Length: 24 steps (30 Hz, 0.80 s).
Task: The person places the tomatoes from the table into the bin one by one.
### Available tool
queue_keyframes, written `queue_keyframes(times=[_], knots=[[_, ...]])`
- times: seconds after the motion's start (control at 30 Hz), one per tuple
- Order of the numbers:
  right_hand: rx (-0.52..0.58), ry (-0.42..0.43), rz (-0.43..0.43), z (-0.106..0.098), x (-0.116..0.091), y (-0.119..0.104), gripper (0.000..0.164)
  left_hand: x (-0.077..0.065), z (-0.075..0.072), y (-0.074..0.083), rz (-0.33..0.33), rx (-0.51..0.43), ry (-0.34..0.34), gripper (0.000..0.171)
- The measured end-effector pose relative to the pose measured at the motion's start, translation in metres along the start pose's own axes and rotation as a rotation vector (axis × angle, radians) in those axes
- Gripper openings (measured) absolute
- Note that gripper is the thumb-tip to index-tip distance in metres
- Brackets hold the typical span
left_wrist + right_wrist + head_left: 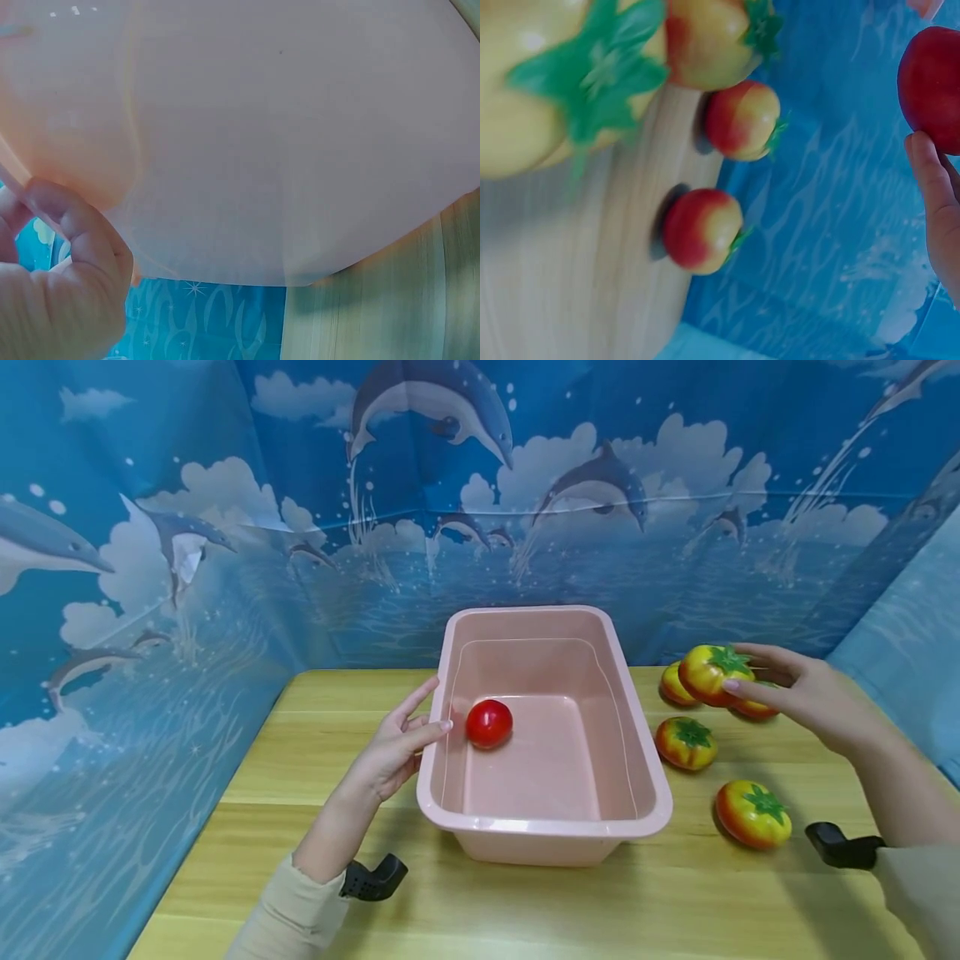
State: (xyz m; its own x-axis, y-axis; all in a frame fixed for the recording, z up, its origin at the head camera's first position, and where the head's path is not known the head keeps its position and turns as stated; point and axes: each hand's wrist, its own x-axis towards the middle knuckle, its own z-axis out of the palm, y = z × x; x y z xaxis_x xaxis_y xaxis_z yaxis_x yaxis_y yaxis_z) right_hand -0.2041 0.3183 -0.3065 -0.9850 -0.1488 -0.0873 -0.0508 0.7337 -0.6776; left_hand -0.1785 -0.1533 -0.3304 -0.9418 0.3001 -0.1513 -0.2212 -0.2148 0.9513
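A pink plastic basin stands on the table with a red toy tomato lying inside, near its left wall. My left hand grips the basin's left rim, thumb over the edge and fingers outside. Right of the basin, my right hand holds a yellow-and-red toy tomato with a green leafy top, raised above the table. In the right wrist view this held tomato shows its red underside against the fingertips. Two similar tomatoes, one yellowish and one redder, are partly hidden behind it.
Two more yellow-and-red tomatoes rest on the wooden table, one beside the basin and another nearer the front. A blue dolphin-print curtain closes off the back and sides. Each wrist carries a black mount.
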Motion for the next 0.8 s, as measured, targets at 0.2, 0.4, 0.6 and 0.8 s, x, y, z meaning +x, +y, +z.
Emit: queue_keyframes(times=[0.2,0.4,0.6,0.8], knots=[[0.059,0.01,-0.04,0.005,0.007,-0.012,0.069,-0.001,0.0,0.0,-0.008,0.005,0.005,0.069],[0.111,0.028,-0.088,0.011,0.014,-0.031,0.067,-0.002,0.001,0.0,-0.012,0.004,0.016,0.07],[0.112,0.024,-0.123,0.013,0.021,-0.049,0.066,-0.001,0.001,0.0,-0.012,0.009,0.026,0.071],[0.141,0.011,-0.135,0.016,0.025,-0.061,0.067,-0.001,0.003,0.0,-0.008,0.006,0.027,0.07]])
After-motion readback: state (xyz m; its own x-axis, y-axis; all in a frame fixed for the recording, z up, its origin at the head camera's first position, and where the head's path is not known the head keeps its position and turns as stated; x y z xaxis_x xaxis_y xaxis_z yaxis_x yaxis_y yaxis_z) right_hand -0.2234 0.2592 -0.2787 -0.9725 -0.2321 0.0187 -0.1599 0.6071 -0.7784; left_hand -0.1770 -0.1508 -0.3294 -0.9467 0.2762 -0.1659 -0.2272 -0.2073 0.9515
